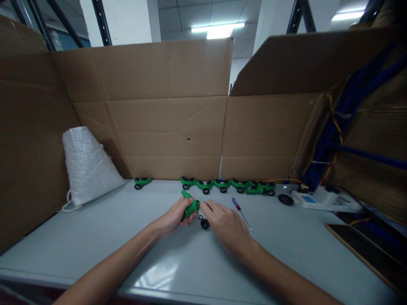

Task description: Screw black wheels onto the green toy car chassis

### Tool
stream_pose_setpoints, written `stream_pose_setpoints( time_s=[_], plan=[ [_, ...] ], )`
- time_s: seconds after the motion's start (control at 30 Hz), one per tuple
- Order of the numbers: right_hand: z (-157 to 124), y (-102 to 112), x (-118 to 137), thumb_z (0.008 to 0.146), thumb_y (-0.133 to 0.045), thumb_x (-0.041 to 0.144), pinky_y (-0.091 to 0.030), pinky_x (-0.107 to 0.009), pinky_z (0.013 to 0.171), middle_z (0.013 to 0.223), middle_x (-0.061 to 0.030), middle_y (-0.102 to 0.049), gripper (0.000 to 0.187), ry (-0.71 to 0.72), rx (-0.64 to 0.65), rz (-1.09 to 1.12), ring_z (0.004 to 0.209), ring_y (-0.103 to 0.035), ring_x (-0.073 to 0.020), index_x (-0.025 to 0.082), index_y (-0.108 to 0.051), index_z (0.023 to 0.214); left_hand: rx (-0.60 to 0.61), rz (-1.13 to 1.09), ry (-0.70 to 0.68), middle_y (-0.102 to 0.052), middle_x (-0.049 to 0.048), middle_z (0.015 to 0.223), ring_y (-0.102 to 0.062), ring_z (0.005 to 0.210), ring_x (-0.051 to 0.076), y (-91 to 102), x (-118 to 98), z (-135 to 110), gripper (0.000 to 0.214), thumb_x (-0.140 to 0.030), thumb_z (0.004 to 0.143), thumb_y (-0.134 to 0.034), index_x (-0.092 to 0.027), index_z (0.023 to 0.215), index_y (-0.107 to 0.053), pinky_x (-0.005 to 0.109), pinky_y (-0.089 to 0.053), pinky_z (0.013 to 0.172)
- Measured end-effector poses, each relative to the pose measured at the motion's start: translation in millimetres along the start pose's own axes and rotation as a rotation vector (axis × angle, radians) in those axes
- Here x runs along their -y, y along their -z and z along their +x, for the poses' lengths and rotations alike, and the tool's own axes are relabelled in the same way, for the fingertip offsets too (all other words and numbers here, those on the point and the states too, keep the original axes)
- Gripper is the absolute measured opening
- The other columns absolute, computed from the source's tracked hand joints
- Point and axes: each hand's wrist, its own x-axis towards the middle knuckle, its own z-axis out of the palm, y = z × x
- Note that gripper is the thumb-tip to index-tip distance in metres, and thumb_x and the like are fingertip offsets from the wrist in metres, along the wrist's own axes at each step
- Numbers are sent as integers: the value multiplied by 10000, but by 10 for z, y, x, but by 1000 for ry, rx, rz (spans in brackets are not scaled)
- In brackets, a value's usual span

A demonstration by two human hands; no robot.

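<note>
My left hand (175, 216) is closed round a green plastic toy car body (190, 206), holding it just above the grey table (104, 237). My right hand (224, 224) rests beside it, fingers bent, with the fingertips touching the green piece; nothing shows inside that hand. A black wheel (205, 224) and a small black ring (200, 217) lie on the table between the two hands. A screwdriver (241, 212) with a red and blue handle lies just right of my right hand.
A row of several green toy cars (227, 185) stands along the cardboard back wall (165, 127), with one more (142, 182) further left. A white bag (87, 165) leans at the left. A loose black wheel (285, 199), a white device (318, 198) and cables sit at the right.
</note>
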Motion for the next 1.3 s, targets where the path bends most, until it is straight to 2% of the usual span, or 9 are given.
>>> stream_pose_setpoints(
  time_s=[0.2,0.4,0.5,0.67,0.8,0.9,1.1,1.3],
  plan=[
    [40,-43,-67,1024,-492,85,-467,-284,673,1048,-69,-722,209,-10,-45,93,914,-704,-220,228,-619,1107,36,-61,62,-500,-47,626,-332,445,71,9,-70,-16,363,-551,963,-551,-218,875,-434,188,-148,424],
    [68,-25,-123,1027,-491,93,-438,-274,665,1015,-57,-724,202,34,-39,125,874,-698,-206,225,-630,1088,-4,64,28,-510,-49,650,-363,461,76,13,-144,-51,330,-530,969,-551,-225,929,-431,185,-173,435],
    [67,-23,-135,1016,-492,85,-422,-277,643,988,-54,-720,208,41,-31,132,837,-690,-197,221,-635,1083,-11,131,50,-506,-57,659,-366,450,73,23,-152,-62,321,-521,957,-554,-225,953,-429,190,-162,434],
    [64,-99,-99,1007,-483,65,-390,-274,609,986,-38,-717,225,60,-16,79,794,-683,-185,223,-622,1088,-63,253,68,-532,-56,683,-422,485,83,38,-135,-62,318,-521,952,-539,-226,986,-426,188,-224,439],
    [61,-171,-99,1012,-479,65,-383,-275,609,1009,-49,-715,235,55,-22,62,811,-679,-186,224,-618,1115,-60,270,63,-518,-63,673,-403,487,85,48,-112,-50,301,-508,948,-528,-233,979,-410,191,-227,440],
    [60,-195,-174,1016,-489,73,-370,-268,621,997,-42,-712,219,110,-20,76,803,-663,-179,222,-624,1101,-59,277,90,-526,-59,679,-380,478,80,68,-112,-54,319,-528,944,-529,-232,985,-418,195,-209,442],
    [69,-180,-345,1026,-530,108,-330,-257,633,971,-28,-702,157,204,-21,131,782,-630,-157,214,-643,1047,-12,275,155,-552,-44,690,-380,486,83,126,-153,-83,336,-532,925,-565,-210,1000,-502,206,-189,454],
    [84,-182,-406,1080,-513,197,-338,-251,672,960,-26,-712,149,254,-33,224,816,-642,-157,215,-658,1050,43,251,191,-543,-34,671,-369,489,87,135,-181,-87,338,-541,923,-556,-204,911,-531,208,-167,438]
  ],
)
